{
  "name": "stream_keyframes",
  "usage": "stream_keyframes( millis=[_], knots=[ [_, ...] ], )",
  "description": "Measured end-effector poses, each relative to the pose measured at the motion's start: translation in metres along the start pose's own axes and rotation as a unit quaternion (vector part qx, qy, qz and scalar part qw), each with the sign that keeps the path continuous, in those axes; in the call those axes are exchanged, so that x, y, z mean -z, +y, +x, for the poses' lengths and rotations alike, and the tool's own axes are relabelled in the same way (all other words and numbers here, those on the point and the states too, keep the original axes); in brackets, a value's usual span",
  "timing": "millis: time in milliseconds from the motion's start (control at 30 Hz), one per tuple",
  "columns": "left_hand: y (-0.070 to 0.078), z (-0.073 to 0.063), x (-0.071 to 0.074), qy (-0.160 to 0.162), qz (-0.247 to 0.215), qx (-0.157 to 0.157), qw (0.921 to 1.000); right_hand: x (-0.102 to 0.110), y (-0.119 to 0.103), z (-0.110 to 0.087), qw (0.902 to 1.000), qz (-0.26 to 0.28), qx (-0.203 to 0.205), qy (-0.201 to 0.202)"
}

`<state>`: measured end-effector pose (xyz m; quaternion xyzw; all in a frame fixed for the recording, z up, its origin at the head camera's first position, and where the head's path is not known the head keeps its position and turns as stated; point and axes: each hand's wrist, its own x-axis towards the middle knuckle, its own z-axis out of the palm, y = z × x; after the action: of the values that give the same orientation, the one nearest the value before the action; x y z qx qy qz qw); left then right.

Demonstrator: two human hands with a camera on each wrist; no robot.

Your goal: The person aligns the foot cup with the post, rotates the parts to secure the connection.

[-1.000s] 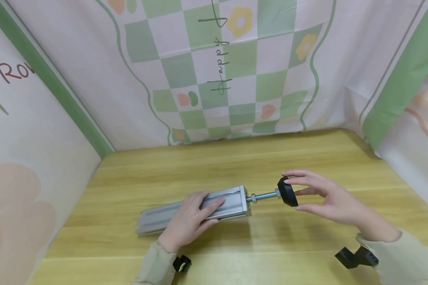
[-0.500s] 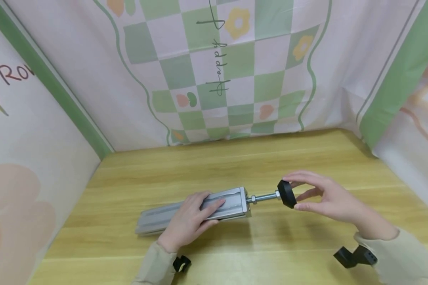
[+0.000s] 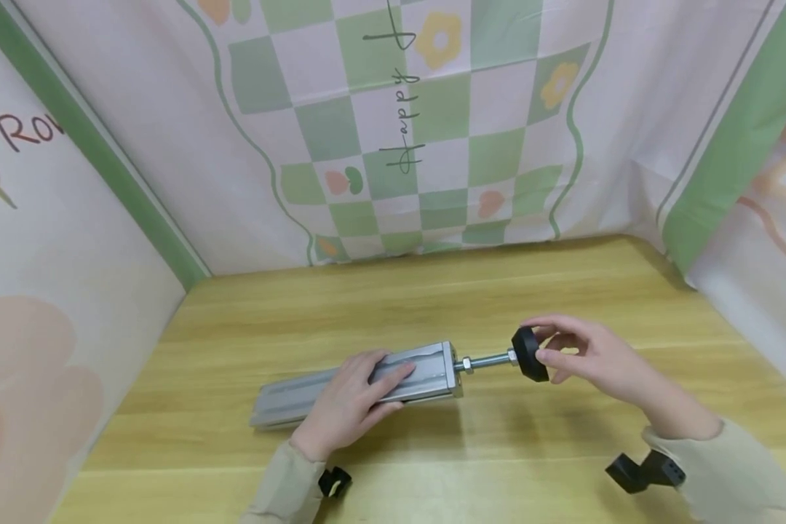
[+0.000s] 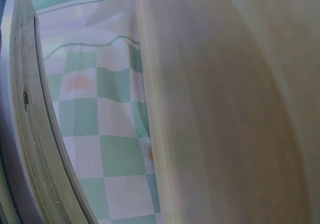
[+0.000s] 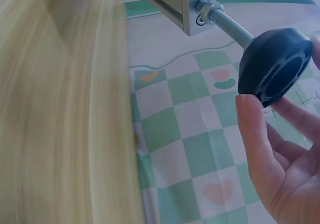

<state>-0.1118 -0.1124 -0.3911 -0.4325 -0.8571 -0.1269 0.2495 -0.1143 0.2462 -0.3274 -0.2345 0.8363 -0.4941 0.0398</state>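
Note:
In the head view a silver aluminium profile [image 3: 419, 371] lies slanted above the wooden table, its right end raised off the surface. My left hand [image 3: 350, 404] grips it across the top, with the thumb along the near side. From its end plate [image 5: 192, 7] sticks out a threaded rod [image 3: 491, 360] with a nut [image 3: 468, 364] near the plate. At the rod's outer end sits a black levelling foot [image 3: 528, 354], which my right hand [image 3: 592, 356] pinches by the rim between thumb and fingers. The left wrist view shows the profile [image 4: 42, 134] but no fingers.
Under the work is a wood-grain table [image 3: 268, 313]. A checked green and white cloth [image 3: 445, 160] hangs behind it, and more printed cloth [image 3: 52, 240] closes the left side. Black wrist mounts [image 3: 645, 471] protrude from the sleeves.
My right hand's thumb has moved up along the foot's rim, and its fingers have shifted round the far side. The left hand and the profile stay nearly still.

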Motion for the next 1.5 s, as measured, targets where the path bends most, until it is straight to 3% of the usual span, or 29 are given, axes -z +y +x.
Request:
stream_keyframes(
  millis=[200,533,633,733,867,967,1067,1233,1500],
  knots=[
    [-0.001,0.002,0.002,0.002,-0.002,0.003,1.0000,0.000,-0.007,0.006,0.9975,0.015,-0.069,-0.002],
    [-0.002,0.000,0.001,0.004,0.003,0.000,1.0000,0.002,-0.008,0.013,0.9923,0.049,-0.100,-0.055],
    [-0.001,0.001,0.003,0.000,0.000,0.006,1.0000,0.002,-0.005,0.010,0.9963,0.042,-0.055,-0.050],
    [-0.001,0.001,0.004,-0.003,-0.001,0.010,0.9999,0.001,-0.003,0.006,0.9978,0.010,0.048,-0.045],
    [-0.001,0.000,0.005,-0.009,-0.003,0.016,0.9998,0.001,-0.001,0.003,0.9833,-0.051,0.171,-0.036],
    [-0.001,-0.001,0.004,-0.006,0.001,0.012,0.9999,0.003,0.001,0.003,0.9742,-0.081,0.208,-0.034],
    [0.000,0.000,0.004,-0.001,0.006,0.006,1.0000,0.004,0.003,0.002,0.9698,-0.093,0.223,-0.034],
    [0.000,-0.001,0.003,0.002,0.006,0.004,1.0000,0.003,0.004,0.001,0.9727,-0.087,0.213,-0.030],
    [0.001,-0.001,0.001,0.009,0.005,-0.006,0.9999,0.004,0.004,-0.001,0.9894,-0.049,0.130,-0.041]
  ],
)
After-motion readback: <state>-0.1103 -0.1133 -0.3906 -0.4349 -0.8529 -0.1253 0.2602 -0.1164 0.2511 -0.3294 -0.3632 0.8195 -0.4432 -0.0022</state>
